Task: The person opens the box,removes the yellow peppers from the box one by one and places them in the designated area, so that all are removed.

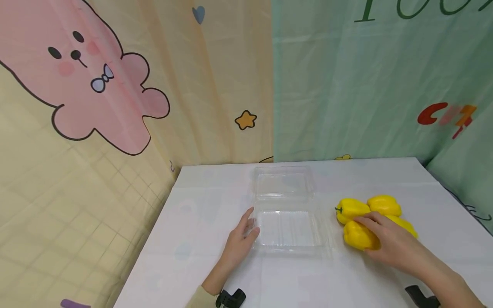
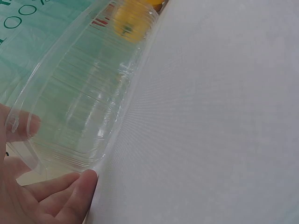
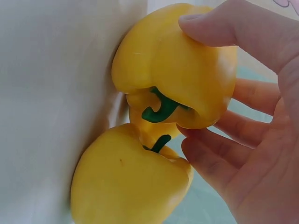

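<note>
On the white table lies a clear plastic clamshell box (image 1: 289, 229), its lid (image 1: 283, 182) folded open toward the back. My left hand (image 1: 238, 244) holds its left rim; in the left wrist view the thumb overlaps the rim and the other fingertips (image 2: 86, 179) are down by the corner at table level. To the right, my right hand (image 1: 393, 244) grips the nearest yellow bell pepper (image 1: 360, 235), thumb on one side and fingers on the other. In the right wrist view this pepper (image 3: 168, 60) shows its green stem, and another yellow pepper (image 3: 131, 177) sits close beside it.
More yellow bell peppers (image 1: 352, 208) cluster behind and beside the held one, partly hidden by the right hand. Printed curtains (image 1: 358, 85) hang behind the table (image 1: 200, 214). A purple object (image 1: 75, 303) shows at the lower left edge.
</note>
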Available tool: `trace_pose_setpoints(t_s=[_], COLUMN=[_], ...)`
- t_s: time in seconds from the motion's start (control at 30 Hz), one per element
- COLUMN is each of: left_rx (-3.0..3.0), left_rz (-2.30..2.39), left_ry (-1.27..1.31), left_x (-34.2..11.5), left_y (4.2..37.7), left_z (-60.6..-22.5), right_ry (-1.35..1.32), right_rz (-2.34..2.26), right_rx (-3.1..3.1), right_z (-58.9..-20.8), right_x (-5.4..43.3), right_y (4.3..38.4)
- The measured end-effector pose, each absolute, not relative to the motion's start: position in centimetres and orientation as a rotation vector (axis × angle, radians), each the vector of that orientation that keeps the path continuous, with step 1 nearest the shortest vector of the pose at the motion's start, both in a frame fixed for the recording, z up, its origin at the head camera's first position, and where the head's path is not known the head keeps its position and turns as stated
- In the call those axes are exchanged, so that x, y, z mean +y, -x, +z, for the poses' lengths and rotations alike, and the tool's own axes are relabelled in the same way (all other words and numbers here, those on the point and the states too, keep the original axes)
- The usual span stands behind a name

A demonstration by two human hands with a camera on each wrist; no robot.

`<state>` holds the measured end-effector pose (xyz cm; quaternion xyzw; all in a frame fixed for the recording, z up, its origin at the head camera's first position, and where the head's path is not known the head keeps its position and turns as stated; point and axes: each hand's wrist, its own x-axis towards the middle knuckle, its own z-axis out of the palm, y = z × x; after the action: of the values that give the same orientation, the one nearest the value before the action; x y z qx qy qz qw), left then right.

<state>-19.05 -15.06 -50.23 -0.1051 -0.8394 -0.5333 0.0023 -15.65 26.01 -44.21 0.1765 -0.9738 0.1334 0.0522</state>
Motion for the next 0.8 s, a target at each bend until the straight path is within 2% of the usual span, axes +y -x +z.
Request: trace_pose_setpoints(t_s=[0.8], left_rx=[-2.643], left_rz=[-1.655], left_ry=[0.323], left_x=[-14.8], left_y=[19.1], left_z=[-50.3], right_ry=[-0.606], right_rz=[0.321], right_rx=[-2.921], right_z=[-43.9], right_x=[27.3], right_y=[15.7])
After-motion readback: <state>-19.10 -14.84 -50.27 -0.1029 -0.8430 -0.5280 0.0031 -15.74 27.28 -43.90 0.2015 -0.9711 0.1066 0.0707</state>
